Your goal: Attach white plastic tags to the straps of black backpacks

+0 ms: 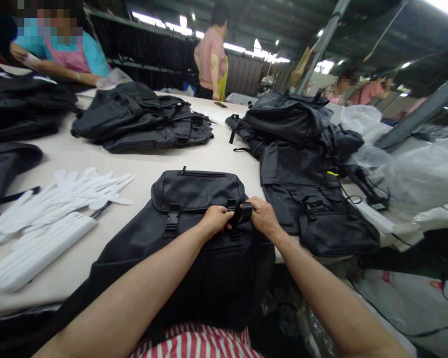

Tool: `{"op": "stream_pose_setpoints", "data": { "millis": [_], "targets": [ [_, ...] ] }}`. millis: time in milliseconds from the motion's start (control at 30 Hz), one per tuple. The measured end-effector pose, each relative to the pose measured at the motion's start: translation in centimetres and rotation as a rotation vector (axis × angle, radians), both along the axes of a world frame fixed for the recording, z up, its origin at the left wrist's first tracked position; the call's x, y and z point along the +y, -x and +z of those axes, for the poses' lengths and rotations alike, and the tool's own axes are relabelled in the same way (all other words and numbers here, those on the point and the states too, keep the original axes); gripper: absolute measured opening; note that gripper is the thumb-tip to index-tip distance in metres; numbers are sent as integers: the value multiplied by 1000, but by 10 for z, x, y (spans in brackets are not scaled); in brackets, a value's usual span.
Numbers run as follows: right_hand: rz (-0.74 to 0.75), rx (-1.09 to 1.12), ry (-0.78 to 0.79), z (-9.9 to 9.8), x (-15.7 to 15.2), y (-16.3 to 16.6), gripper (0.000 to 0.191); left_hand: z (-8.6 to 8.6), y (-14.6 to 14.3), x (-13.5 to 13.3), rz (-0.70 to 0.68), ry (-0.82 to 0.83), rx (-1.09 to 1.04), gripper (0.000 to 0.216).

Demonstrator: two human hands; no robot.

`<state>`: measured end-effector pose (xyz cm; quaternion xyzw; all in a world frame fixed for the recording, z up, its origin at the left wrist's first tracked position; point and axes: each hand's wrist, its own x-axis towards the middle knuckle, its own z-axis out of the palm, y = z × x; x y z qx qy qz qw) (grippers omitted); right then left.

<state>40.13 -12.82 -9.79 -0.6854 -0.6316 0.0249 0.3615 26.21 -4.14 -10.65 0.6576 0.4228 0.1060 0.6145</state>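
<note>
While pinching a black strap (pixel 247 213) between thumb and fingers of the left hand (pixel 215 220), gripping the same strap with the right hand (pixel 264 215) too, fingers closed, with a short loop between. Can't make out the exact hold under the left fingertips; too dark. Working on a black backpack (pixel 199 191), set front up at the middle of the near edge of the table (pixel 145 161) and spilling over it toward a red-and-white striped garment (pixel 197 343). See a buckle (pixel 171 222) on the flap's left side, clear of both hands. Along the right edge, note more black bags (pixel 294 199), heaped higher toward the far side, with clear plastic (pixel 414 164) beyond. Toward the near left corner, see a loose pile of white pieces (pixel 70 194) just beside a long white bar (pixel 45 251). Farther back, left of the middle, another pile of dark bags (pixel 134 119). Past the far edge, spot a standing person in pink (pixel 212 59); by the far left corner, another in blue sleeves (pixel 97 59).
</note>
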Motion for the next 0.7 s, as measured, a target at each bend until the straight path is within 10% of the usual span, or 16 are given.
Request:
{"op": "stream_pose_setpoints", "data": {
  "millis": [233, 500, 700],
  "targets": [
    [-62, -34, -111, 9, 8, 13, 20, 5, 7, 5, -57, -88, 57, 20],
    [-266, -239, 226, 6, -28, 1, 14, -4, 5, 6, -63, -75, 75, 18],
    [-3, -441, 227, -4, -70, 44, 18, -1, 5, 8, -87, -60, 80, 19]
  ]
}}
